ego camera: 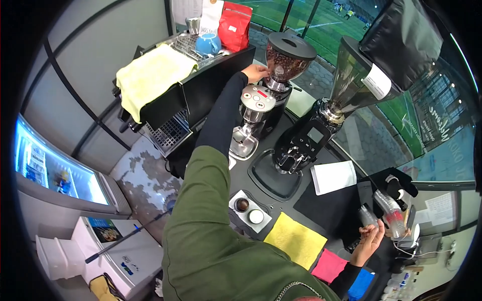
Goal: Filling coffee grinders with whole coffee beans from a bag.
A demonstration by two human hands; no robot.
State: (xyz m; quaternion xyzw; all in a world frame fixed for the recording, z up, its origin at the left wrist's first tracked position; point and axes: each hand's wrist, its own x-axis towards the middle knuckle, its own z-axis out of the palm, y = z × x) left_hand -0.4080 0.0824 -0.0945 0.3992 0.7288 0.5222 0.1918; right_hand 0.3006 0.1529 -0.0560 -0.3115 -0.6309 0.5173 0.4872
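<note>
My left hand [256,72] reaches forward to the coffee grinder's bean hopper [284,60], its fingers at the neck of the hopper, which holds roasted beans; whether they grip a part there is hard to tell. Just below that hand is the silver top [258,98] of the grinder, with round buttons. Over the counter's right side my right hand [369,240] is raised with bent fingers, near a clear plastic cup [367,215]; contact with it cannot be told. Between the hands stands a second black grinder [307,139] with a tall, clear hopper.
A black espresso machine [222,81] bears a yellow cloth [154,77], a blue cup [208,44] and a red bag [235,26]. On the counter lie a white pouch [334,177], a tamper tray [250,211] and a yellow cloth [296,240]. Stacked cups [391,214] lie at right.
</note>
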